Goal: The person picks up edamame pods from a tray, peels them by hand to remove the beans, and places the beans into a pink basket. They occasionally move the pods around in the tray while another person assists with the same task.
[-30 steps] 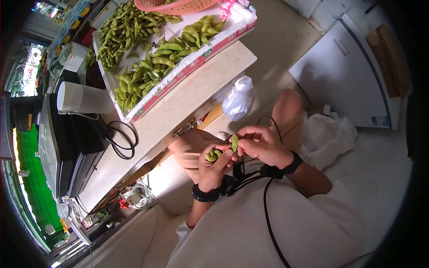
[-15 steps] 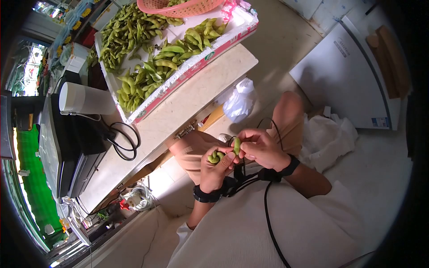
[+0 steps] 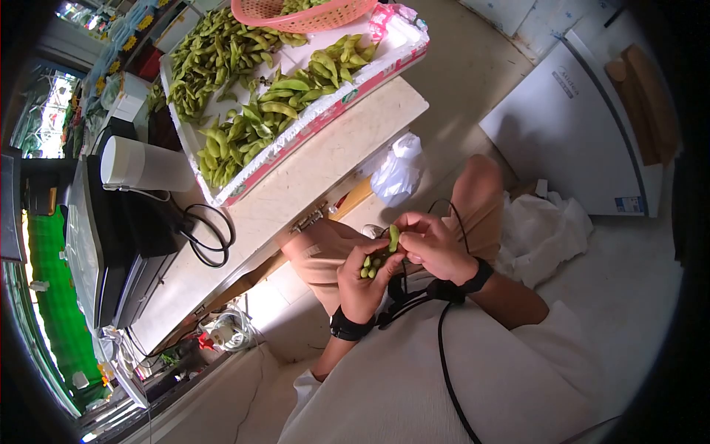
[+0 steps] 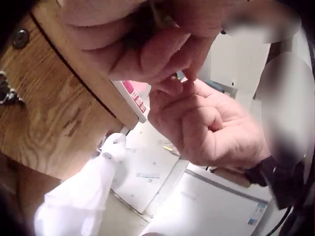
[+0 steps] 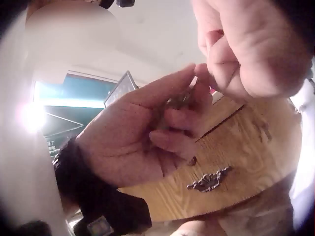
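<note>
Just above the lap, my two hands meet at a green edamame pod (image 3: 393,238), held upright between the fingertips. The right hand (image 3: 438,250) pinches this pod with thumb and forefinger. My left hand (image 3: 359,288) curls its fingers around several smaller green pieces (image 3: 370,268) in its palm, its fingertips right at the upright pod. In the left wrist view the right hand (image 4: 202,125) faces the left, fingertips together, with the pod mostly hidden. The right wrist view shows the left hand (image 5: 138,132) with bent fingers partly covering the green pieces.
On the desk (image 3: 355,122) lies a white foam box (image 3: 296,140) of edamame pods, with a pink basket (image 3: 318,18) at its far side. A white canister (image 3: 148,164), black machine (image 3: 122,244) and cables stand left. A white plastic bag (image 3: 397,170) hangs by the desk.
The left hand has turned and shifted slightly right, and its fingers now curl up beside the pod, showing the green pieces differently. The right hand keeps its pinch on the pod.
</note>
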### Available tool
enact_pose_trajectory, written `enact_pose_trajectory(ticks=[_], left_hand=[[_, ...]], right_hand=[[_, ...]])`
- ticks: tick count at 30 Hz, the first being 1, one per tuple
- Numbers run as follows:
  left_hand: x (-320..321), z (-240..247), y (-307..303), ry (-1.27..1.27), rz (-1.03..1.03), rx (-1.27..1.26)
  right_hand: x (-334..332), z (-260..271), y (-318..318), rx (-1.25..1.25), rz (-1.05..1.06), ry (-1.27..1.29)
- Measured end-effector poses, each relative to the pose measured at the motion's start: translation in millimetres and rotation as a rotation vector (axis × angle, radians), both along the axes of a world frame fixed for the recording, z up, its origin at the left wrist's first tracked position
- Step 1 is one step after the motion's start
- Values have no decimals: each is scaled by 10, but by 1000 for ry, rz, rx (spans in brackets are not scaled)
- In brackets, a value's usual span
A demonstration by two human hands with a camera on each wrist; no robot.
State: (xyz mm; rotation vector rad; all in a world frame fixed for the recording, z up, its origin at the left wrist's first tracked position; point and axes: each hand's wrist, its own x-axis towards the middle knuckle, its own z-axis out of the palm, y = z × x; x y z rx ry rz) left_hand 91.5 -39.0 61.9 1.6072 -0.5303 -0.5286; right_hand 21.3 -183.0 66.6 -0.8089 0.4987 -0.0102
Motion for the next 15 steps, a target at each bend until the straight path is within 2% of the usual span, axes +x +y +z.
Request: enact_pose_trajectory(ticks=[1,5,6,9,11,15], left_hand=[[-2,2,-1,-97,-5,20],[7,-24,25,-120,0,54],[-8,-25,25,-86,18,40],[-32,-30,54,-24,44,31],[-37,-19,49,4,50,35],[-54,-9,39,143,102,1]], right_hand=[[-13,-13,-2,-98,24,10],[-24,33,-4,-379,63,-16],[-27,57,-6,-379,63,-15],[-40,77,9,-340,86,28],[-54,18,28,-56,70,26],[-39,-27,90,48,50,13]])
